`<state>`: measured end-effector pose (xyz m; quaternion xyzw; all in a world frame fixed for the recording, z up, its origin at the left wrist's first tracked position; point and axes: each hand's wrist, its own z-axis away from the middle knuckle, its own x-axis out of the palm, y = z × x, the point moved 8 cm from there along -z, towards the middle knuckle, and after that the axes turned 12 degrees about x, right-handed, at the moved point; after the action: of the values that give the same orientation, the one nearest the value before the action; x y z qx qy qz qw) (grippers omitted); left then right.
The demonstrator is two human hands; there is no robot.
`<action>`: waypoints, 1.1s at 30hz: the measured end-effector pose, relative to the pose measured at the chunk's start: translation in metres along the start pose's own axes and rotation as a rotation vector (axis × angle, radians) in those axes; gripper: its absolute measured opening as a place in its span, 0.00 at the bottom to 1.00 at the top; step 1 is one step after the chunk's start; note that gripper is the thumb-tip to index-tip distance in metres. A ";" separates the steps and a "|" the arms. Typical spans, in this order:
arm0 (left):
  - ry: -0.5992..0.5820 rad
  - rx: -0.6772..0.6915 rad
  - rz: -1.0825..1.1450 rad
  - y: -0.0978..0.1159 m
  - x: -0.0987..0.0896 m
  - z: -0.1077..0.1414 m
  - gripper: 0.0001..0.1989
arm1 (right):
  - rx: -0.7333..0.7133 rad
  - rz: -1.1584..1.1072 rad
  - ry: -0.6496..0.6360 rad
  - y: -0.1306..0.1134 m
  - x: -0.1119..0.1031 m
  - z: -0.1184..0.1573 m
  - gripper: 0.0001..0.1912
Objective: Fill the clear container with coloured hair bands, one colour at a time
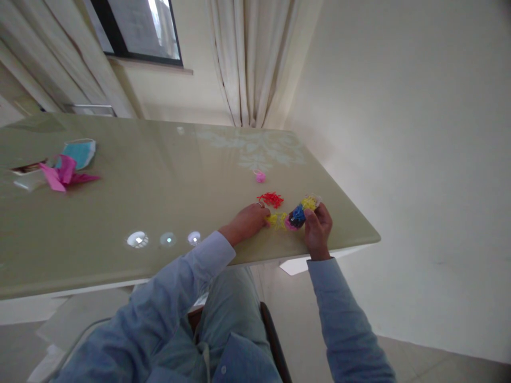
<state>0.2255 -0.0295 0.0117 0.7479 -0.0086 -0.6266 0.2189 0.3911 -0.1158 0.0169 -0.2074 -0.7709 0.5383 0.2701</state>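
My right hand [319, 227] holds a small clear bag [299, 213] with yellow, blue, black and pink bits in it, its lower left end close to the tabletop. My left hand [250, 219] rests on the table with its fingers closed at a small yellow pile [279, 220]; whether it grips any of the yellow pieces is too small to tell. A red pile of thin pieces [272, 199] lies just beyond my left fingertips. Farther back sits a small pink bundle [260, 176].
The glossy green table [159, 197] has its right edge near the wall. At the far left lie a pink folded paper shape [66, 174], a blue face mask [80, 153] and a clear wrapper [30, 182]. Curtains hang behind the table.
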 end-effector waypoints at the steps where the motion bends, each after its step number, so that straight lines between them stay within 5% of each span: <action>1: 0.009 -0.001 0.003 -0.001 0.001 0.001 0.08 | 0.006 -0.013 0.003 0.000 -0.001 -0.001 0.16; 10: 0.191 -0.024 0.100 -0.009 0.000 0.015 0.10 | 0.052 -0.042 0.028 0.001 -0.002 -0.002 0.18; 23: 0.294 -0.072 0.253 -0.021 -0.013 0.028 0.10 | 0.058 -0.035 0.046 -0.002 -0.001 -0.002 0.18; 29: 0.528 -0.201 0.661 -0.045 -0.011 0.036 0.05 | 0.065 -0.052 0.044 -0.001 -0.002 -0.002 0.18; 33: 0.672 -0.278 1.059 -0.063 -0.006 0.042 0.14 | 0.053 -0.094 0.042 0.000 -0.002 -0.002 0.17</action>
<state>0.1679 0.0157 -0.0089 0.7626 -0.2266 -0.1603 0.5843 0.3944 -0.1155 0.0167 -0.1749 -0.7594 0.5407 0.3169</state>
